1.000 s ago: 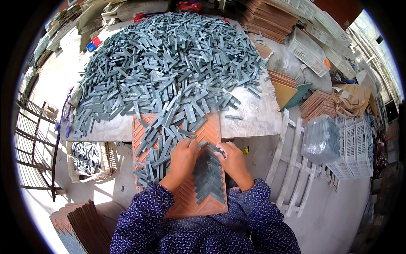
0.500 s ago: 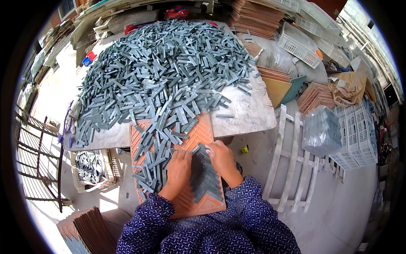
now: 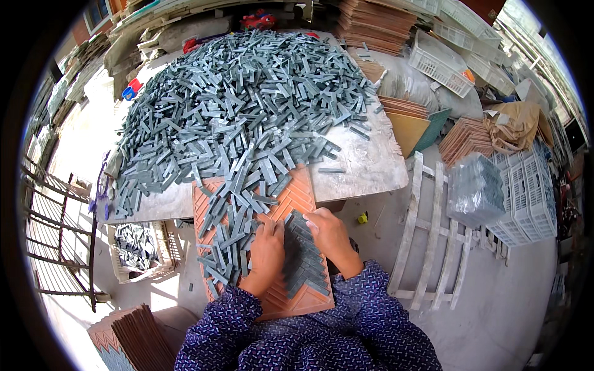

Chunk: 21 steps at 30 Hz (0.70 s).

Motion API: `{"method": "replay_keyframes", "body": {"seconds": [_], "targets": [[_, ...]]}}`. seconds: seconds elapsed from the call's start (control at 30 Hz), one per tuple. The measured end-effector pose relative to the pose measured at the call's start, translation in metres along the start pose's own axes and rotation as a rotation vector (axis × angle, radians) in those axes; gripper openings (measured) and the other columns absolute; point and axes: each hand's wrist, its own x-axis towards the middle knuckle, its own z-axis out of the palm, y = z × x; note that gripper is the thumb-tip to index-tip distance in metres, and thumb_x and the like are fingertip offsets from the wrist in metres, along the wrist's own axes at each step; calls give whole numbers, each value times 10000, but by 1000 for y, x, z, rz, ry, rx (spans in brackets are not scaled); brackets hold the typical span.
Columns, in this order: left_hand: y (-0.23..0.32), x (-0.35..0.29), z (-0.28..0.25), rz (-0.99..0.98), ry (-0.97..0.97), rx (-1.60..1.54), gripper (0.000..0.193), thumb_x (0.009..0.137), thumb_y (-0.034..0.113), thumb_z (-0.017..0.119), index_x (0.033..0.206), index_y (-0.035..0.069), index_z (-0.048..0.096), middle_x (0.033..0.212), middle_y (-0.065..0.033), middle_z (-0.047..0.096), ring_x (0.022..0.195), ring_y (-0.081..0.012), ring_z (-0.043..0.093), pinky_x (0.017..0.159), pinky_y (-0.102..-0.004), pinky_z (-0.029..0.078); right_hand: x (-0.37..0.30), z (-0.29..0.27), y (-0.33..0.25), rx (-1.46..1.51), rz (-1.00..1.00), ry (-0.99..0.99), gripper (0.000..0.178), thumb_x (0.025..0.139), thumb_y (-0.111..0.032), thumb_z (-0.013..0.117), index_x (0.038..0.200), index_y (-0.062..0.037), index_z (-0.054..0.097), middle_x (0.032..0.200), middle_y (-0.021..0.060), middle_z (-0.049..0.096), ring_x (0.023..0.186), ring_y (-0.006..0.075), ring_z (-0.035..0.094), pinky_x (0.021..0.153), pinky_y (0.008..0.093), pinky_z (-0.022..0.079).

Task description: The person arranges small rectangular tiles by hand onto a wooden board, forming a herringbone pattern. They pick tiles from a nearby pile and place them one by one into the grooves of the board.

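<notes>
An orange grooved board (image 3: 296,199) leans from the table edge toward my lap. On its right part, grey stone strips lie fitted in a herringbone pattern (image 3: 304,263). Loose strips (image 3: 228,250) cover its left part, spilling down from a large heap of grey stone strips (image 3: 247,105). My left hand (image 3: 268,247) is closed over the board between the loose and the fitted strips, fingers curled downward. My right hand (image 3: 333,237) pinches at the upper right edge of the pattern. Whatever either hand's fingertips hold is hidden or too small to name.
The heap sits on a pale table (image 3: 365,164). A crate of strips (image 3: 164,250) and a stack of boards (image 3: 133,337) stand at lower left, near a metal rack (image 3: 62,232). On the right are a slatted wooden frame (image 3: 416,247), a plastic-wrapped stack (image 3: 476,193) and white crates (image 3: 526,204).
The view has shifted slightly. Both hands remain at the upper part of the fitted pattern, with small finger movements; the left fingers now curl more downward.
</notes>
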Motion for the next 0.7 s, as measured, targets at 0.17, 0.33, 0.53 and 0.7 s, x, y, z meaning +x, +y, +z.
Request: {"method": "replay_keyframes", "body": {"seconds": [0.17, 0.33, 0.53, 0.7], "targets": [[8, 3, -4, 21, -41, 121, 426, 764, 9, 532, 1189, -19, 547, 975, -130, 507, 872, -276, 535, 693, -343, 501, 8, -8, 5, 3, -59, -66, 158, 790, -46, 629, 943, -63, 662, 851, 113, 598, 800, 317, 605, 687, 402, 489], [0, 5, -6, 87, -34, 64, 458, 785, 15, 517, 1238, -46, 499, 1001, -171, 503, 961, -339, 535, 744, -340, 508, 9, -14, 10, 113, -71, -90, 227, 771, 14, 640, 991, -40, 663, 852, 123, 604, 773, 305, 605, 681, 366, 480], [-2, 11, 3, 110, -159, 125, 463, 810, 13, 499, 1266, -61, 470, 1041, -204, 518, 1077, -413, 506, 811, -342, 511, 5, -7, 7, 57, -128, -26, 245, 756, 31, 640, 991, -34, 662, 838, 128, 600, 776, 307, 604, 683, 368, 481], [-7, 12, -1, 98, -146, 15, 456, 800, 6, 502, 1250, -64, 485, 1020, -175, 537, 1048, -376, 523, 829, -358, 499, 11, -8, 1, -66, -90, -66, 214, 768, 11, 633, 974, -39, 658, 837, 131, 597, 787, 319, 602, 690, 391, 484]]}}
